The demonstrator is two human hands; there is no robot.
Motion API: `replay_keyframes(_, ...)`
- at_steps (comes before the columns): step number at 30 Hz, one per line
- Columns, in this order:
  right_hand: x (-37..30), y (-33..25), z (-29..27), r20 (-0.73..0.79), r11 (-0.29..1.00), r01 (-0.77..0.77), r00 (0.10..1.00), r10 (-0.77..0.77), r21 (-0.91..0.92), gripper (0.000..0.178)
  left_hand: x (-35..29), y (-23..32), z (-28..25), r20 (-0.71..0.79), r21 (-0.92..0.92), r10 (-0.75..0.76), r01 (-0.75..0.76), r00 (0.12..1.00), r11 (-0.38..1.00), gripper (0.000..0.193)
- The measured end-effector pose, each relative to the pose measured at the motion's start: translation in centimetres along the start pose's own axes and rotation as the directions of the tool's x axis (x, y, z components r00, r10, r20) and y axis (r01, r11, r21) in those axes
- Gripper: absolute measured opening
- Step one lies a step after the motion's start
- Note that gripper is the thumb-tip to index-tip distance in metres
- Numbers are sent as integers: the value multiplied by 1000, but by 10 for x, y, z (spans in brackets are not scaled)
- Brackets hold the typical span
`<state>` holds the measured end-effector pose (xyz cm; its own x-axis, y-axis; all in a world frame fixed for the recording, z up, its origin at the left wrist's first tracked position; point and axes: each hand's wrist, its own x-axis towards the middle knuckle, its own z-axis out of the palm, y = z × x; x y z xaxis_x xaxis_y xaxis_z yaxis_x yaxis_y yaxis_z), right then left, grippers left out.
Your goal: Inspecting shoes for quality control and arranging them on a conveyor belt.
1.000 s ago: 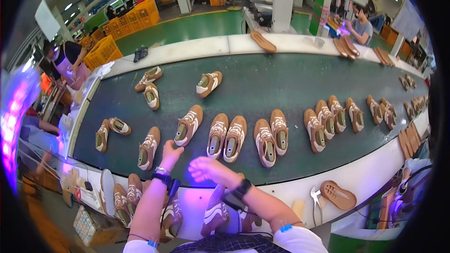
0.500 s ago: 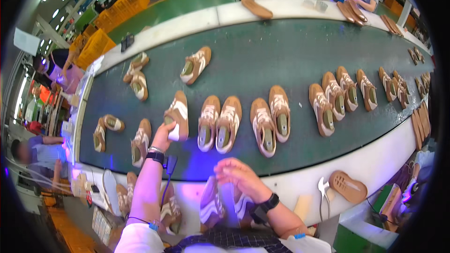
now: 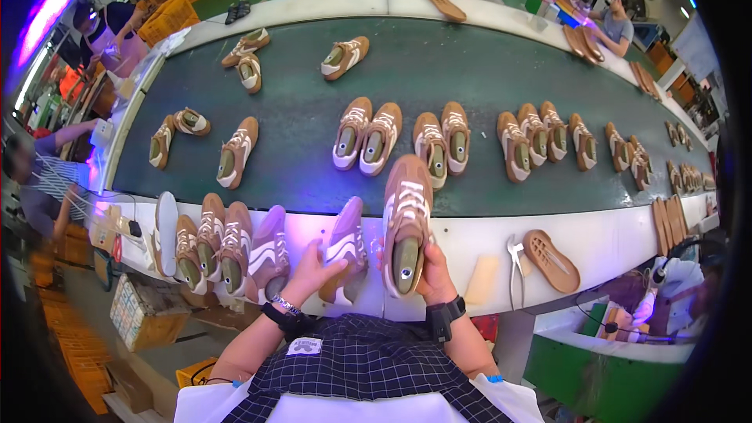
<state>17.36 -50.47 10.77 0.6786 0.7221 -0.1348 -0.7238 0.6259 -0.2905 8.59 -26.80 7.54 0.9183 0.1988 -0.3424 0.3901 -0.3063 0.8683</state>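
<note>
My right hand (image 3: 435,276) grips a brown sneaker (image 3: 409,215) with white laces by its heel end, raised at the belt's near edge, toe pointing away. An olive insert with a round pale mark fills its opening. My left hand (image 3: 313,272) is open over the white ledge, thumb stretched out against a sneaker (image 3: 348,239) tinted purple by the light. Left of that hand another purple-lit sneaker (image 3: 270,251) stands beside several brown sneakers (image 3: 235,243) in a row. Part of my right hand's fingers is hidden behind the held sneaker.
Pairs of sneakers (image 3: 368,137) stand across the dark green belt (image 3: 290,164). On the near ledge (image 3: 462,239) lie pincers (image 3: 514,266), a brown sole (image 3: 552,260) and a beige piece (image 3: 486,278). Co-workers (image 3: 615,19) sit or stand at the far right and left.
My left hand has drawn back from the belt, where it gripped a sneaker; that spot no longer holds one. My right hand, earlier raised over the ledge, now holds a sneaker. The view has shifted.
</note>
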Motion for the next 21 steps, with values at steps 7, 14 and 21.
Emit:
replay_keyframes(7, -53, 31, 12, 46, 995, -76, 996, 73, 58, 88, 0, -23, 6, 319, -692, -48, 267, 947, 671, 46)
replay_keyframes(14, -92, 41, 8, 18, 977, -207, 978, 207, 43, 96, -67, 8, -12, 499, -856, 199, 443, 844, 268, 68)
replay_keyframes(21, -92, 30, 28, -30, 957, -275, 962, 273, -97, 93, -97, 36, -11, 456, -859, 274, 338, 847, 385, 78)
